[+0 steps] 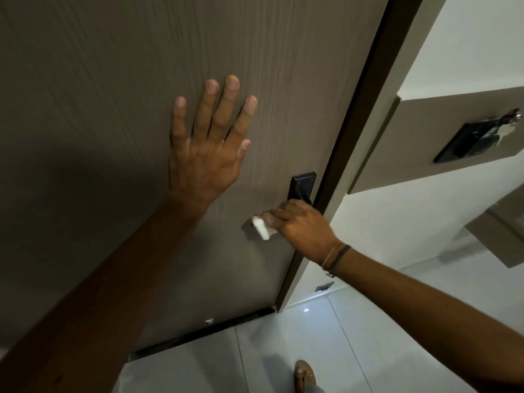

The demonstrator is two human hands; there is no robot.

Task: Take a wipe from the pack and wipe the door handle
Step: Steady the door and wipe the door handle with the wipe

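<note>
Fingers of right hand [300, 225] clamp wipe [261, 227] near door [99, 95] edge; left hand [207, 148] splayed flat.

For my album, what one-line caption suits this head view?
Left hand flat on the door, right hand rubbing a white wipe over the handle below its black plate.
</note>
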